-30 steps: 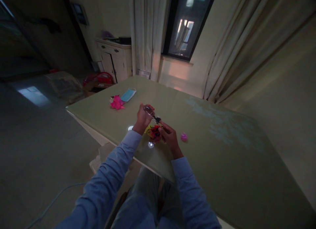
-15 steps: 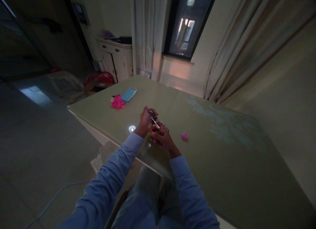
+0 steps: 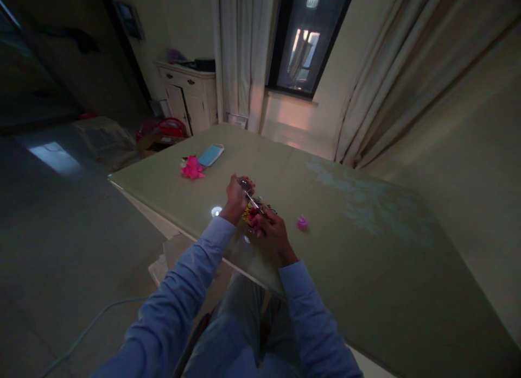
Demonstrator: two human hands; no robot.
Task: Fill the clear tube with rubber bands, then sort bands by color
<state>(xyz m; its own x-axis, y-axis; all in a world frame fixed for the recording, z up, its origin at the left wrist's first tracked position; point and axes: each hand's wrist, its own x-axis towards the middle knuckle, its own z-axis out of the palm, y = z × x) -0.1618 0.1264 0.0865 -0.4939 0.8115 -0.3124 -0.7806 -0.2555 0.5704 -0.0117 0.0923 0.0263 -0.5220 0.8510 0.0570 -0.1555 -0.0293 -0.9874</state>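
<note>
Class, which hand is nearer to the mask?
Left. In view, the left hand is below and right of the mask; the right hand is farther down and right.

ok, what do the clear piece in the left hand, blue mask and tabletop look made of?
Clear rounded piece: glass or clear plastic, see-through with highlights.
Blue mask: probably nonwoven fabric, matte, thin ear loop.
Tabletop: glossy, glass or plastic sheet perhaps; it mirrors light.

pale green tabletop [image 3: 350, 269], hot-pink crumpled piece [image 3: 192, 168], light-blue mask [image 3: 210, 155] edged white, red-and-yellow patterned bundle [image 3: 249, 214]
</note>
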